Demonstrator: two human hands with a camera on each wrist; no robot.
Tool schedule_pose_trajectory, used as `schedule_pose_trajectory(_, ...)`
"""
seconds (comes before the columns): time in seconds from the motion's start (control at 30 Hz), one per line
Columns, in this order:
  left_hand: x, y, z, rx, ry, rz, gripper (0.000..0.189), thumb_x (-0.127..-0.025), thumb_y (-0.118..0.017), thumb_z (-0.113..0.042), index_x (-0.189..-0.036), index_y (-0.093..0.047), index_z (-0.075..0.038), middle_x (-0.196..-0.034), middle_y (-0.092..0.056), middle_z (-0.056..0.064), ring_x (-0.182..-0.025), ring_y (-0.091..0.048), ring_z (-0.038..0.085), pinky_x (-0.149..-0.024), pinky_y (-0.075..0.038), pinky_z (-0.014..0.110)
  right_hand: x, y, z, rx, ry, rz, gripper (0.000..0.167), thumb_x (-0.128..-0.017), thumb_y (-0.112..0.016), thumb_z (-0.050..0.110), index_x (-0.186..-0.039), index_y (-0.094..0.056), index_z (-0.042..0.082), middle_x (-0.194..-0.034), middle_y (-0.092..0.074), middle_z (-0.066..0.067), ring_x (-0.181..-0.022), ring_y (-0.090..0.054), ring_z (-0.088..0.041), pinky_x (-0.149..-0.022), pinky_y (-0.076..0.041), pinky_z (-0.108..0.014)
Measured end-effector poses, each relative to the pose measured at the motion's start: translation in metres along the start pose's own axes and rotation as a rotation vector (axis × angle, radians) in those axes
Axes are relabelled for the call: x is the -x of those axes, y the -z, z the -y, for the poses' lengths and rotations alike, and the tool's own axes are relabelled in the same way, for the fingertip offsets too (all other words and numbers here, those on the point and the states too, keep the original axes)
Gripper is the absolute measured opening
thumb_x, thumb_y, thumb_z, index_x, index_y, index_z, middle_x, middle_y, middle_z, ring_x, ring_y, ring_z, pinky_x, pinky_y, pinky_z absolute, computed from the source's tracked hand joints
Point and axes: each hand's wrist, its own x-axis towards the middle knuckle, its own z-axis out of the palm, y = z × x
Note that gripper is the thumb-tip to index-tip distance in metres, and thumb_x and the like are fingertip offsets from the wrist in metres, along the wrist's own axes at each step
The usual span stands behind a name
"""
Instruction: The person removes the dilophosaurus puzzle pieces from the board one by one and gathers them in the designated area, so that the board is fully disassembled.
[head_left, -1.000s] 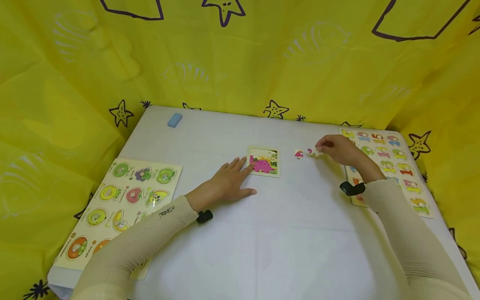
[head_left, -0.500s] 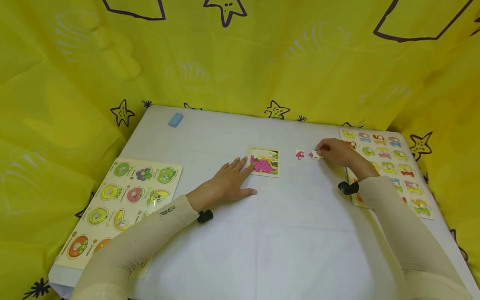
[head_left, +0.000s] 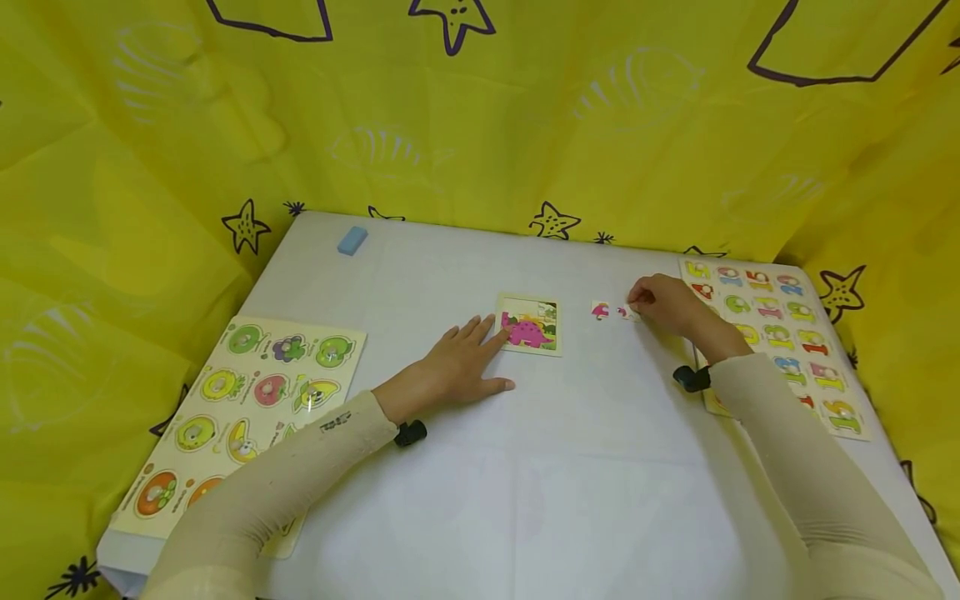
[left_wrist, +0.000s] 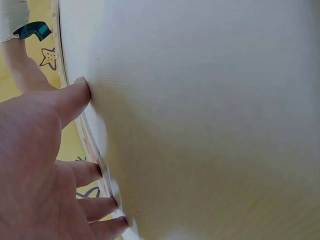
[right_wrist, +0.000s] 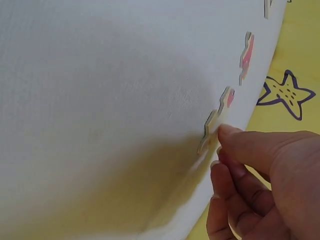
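My left hand (head_left: 461, 367) lies with fingers spread at the left side of a small framed jigsaw puzzle (head_left: 557, 345), which has a pink dinosaur picture. One fingertip reaches onto the picture. To the right of it my right hand (head_left: 667, 304) has thumb and fingers bent together at a small pale puzzle piece (right_wrist: 207, 132), low over the table. The fingertips cover part of this piece. Close to it is a piece with a pink patch (right_wrist: 226, 100); whether the two are joined I cannot tell. Another pink puzzle piece (head_left: 600, 310) lies between them and the frame.
A fruit puzzle board (head_left: 285, 333) lies at the left, partly under the left sleeve. At the right is a number puzzle board (head_left: 840, 375), behind the right forearm. A blue block (head_left: 352, 241) sits at the back left. Yellow curtain (head_left: 480, 125) hangs around the white table (head_left: 525, 517).
The right hand has shifted slightly, and the pieces at its fingertips have turned and moved a little toward the near side. The left hand keeps its place by the framed puzzle.
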Motion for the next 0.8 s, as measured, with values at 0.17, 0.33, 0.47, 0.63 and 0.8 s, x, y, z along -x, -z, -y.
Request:
schedule_pose_trajectory(0.17, 0.000, 0.001, -0.001, -0.005, -0.001, 0.005, 0.091, -0.102, -0.055, -0.066, -0.171, -0.018, -0.020, -0.178, -0.011, 0.013, -0.164, -0.010, 0.036, -0.130, -0.018, 0.058, -0.001, 0.000, 0.013, 0.039, -0.013, -0.014, 0.017, -0.106, -0.056, 0.004, -0.117, -0.066, -0.006, -0.110, -0.064, -0.026, -0.101, -0.055, -0.039, -0.096, -0.047, -0.056)
schedule_pose_trajectory(0.33, 0.001, 0.002, -0.001, -0.008, -0.003, 0.006, 0.091, -0.102, -0.055, -0.066, -0.171, -0.018, -0.019, -0.178, -0.012, 0.014, -0.164, -0.011, 0.036, -0.130, -0.019, 0.058, -0.003, -0.002, 0.034, 0.022, -0.008, -0.027, 0.023, -0.106, -0.053, 0.004, -0.121, -0.066, -0.006, -0.113, -0.062, -0.026, -0.103, -0.055, -0.039, -0.096, -0.047, -0.055)
schedule_pose_trajectory(0.47, 0.001, 0.002, -0.001, -0.012, 0.003, 0.008, 0.091, -0.102, -0.054, -0.066, -0.171, -0.018, -0.020, -0.178, -0.011, 0.013, -0.164, -0.010, 0.035, -0.130, -0.018, 0.058, -0.008, -0.009, 0.051, -0.009, 0.028, -0.029, 0.025, -0.107, -0.056, 0.004, -0.125, -0.066, -0.009, -0.121, -0.063, -0.028, -0.111, -0.059, -0.042, -0.101, -0.048, -0.057)
schedule_pose_trajectory(0.63, 0.001, 0.001, 0.000, -0.013, 0.001, 0.006, 0.091, -0.102, -0.054, -0.067, -0.171, -0.018, -0.020, -0.178, -0.011, 0.013, -0.164, -0.010, 0.035, -0.130, -0.019, 0.058, -0.013, -0.023, 0.069, -0.049, 0.047, -0.011, 0.030, -0.106, -0.058, 0.004, -0.133, -0.063, -0.007, -0.130, -0.061, -0.027, -0.119, -0.059, -0.042, -0.105, -0.049, -0.057)
schedule_pose_trajectory(0.8, 0.001, 0.001, 0.000, -0.015, 0.005, 0.006, 0.091, -0.102, -0.053, -0.067, -0.171, -0.017, -0.021, -0.178, -0.010, 0.013, -0.164, -0.009, 0.035, -0.130, -0.018, 0.058, -0.017, -0.039, 0.085, -0.055, 0.065, 0.003, 0.033, -0.107, -0.059, 0.007, -0.138, -0.060, -0.004, -0.137, -0.058, -0.025, -0.125, -0.056, -0.042, -0.113, -0.045, -0.057)
